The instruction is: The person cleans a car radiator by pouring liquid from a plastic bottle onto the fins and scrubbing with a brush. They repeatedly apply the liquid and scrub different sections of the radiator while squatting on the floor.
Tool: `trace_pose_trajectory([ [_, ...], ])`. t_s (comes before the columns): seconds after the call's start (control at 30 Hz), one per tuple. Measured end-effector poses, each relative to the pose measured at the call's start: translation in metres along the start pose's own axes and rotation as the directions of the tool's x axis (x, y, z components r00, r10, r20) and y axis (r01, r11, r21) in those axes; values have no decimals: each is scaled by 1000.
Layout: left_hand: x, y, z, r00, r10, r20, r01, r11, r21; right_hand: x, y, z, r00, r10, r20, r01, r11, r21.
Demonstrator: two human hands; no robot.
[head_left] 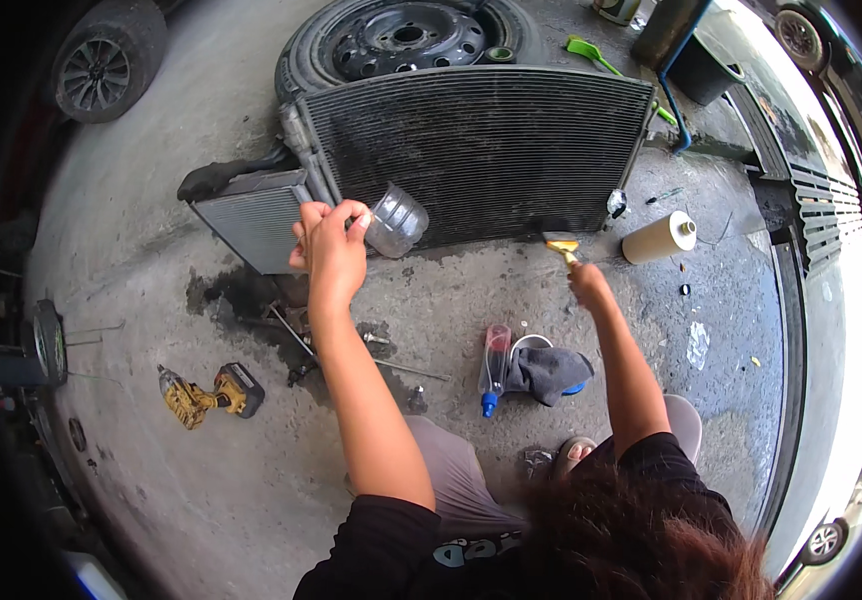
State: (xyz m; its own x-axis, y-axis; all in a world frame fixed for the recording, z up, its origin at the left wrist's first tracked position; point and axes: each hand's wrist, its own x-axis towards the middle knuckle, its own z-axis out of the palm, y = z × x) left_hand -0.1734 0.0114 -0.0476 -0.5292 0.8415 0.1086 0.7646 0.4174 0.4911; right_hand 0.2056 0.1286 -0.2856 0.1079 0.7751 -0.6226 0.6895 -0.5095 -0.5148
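Partly hidden behind the right hand (pixel 587 283), a yellow-handled brush (pixel 561 243) meets the lower edge of the black radiator (pixel 481 150); its bristles blur. Arm outstretched, the left hand (pixel 331 245) has its grip closed around a tilted clear plastic bottle (pixel 396 222) at the radiator's lower left corner.
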Motion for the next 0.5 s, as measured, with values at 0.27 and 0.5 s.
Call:
trace_pose_trajectory([
  [0.27,0,-23,-12,998,-59,-28,60,998,17,-33,-102,46,960,-244,136,276,757,-592],
  [0.5,-3,-32,-23,994,-104,-40,107,992,74,-126,-178,188,850,-390,355,503,802,-323],
])
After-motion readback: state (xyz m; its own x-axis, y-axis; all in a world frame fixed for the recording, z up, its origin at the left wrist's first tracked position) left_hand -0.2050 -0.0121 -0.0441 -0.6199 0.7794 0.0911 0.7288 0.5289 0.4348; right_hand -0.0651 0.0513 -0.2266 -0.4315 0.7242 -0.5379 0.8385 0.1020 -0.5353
